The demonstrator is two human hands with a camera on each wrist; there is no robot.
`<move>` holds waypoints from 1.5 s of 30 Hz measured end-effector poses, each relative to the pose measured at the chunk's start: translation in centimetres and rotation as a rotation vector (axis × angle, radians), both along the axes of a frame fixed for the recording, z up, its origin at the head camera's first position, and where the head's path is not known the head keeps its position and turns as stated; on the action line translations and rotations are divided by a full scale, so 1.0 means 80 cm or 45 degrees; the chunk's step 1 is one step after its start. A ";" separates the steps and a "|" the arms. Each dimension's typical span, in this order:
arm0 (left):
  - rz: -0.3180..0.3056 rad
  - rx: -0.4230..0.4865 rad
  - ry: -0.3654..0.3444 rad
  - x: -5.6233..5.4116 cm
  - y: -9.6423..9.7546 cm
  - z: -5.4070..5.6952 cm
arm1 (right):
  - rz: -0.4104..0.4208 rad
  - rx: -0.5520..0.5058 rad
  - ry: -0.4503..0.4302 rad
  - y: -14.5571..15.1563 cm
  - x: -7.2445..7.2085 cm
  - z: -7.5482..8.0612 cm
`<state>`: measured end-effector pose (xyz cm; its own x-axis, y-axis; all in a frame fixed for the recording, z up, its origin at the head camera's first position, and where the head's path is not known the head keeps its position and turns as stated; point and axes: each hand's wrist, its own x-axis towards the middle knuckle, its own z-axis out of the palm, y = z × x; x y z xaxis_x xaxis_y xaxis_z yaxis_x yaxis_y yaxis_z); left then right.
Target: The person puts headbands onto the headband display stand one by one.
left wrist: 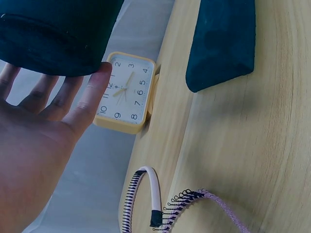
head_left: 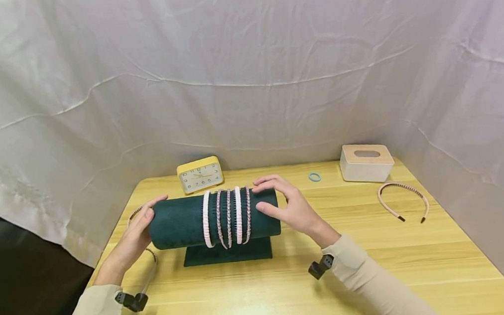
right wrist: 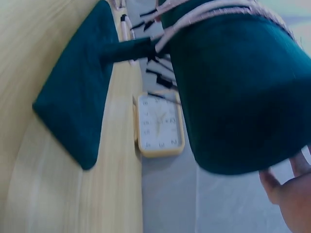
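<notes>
A dark green velvet headband stand (head_left: 174,224) has a horizontal roll on a flat base (left wrist: 223,43). Several pale pink and braided headbands (head_left: 206,219) hang side by side around the middle and right of the roll. My left hand (head_left: 134,233) is at the roll's left end; in the left wrist view its fingers (left wrist: 90,99) stretch straight against that end, their tips partly hidden. My right hand (head_left: 294,206) rests loosely on the right end, thumb and fingers spread, beside the outermost headband. In the right wrist view, only some fingers (right wrist: 269,187) show by the roll's rim.
A yellow clock (head_left: 200,176) stands behind the roll. A blue ring (head_left: 314,177) and a white tissue box (head_left: 365,167) with a wooden top are at the back right. One pink headband (head_left: 402,184) lies at the right; others (left wrist: 154,189) lie on the table (head_left: 246,298) by my left arm.
</notes>
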<state>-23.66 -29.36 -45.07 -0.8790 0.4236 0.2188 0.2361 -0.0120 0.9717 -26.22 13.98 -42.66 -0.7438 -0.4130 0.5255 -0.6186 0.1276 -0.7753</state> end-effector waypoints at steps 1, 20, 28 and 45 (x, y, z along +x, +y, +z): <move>0.000 0.001 0.001 0.000 0.000 0.000 | -0.003 -0.006 0.002 0.005 -0.001 0.000; 0.003 0.008 0.007 -0.001 -0.001 0.001 | -0.140 -0.166 0.073 0.177 -0.023 0.007; 0.000 0.022 0.013 -0.002 -0.001 -0.001 | -0.278 -0.147 0.030 0.252 -0.017 0.010; 0.010 0.012 0.015 -0.003 -0.002 -0.003 | -0.642 0.063 -0.152 0.374 -0.024 -0.056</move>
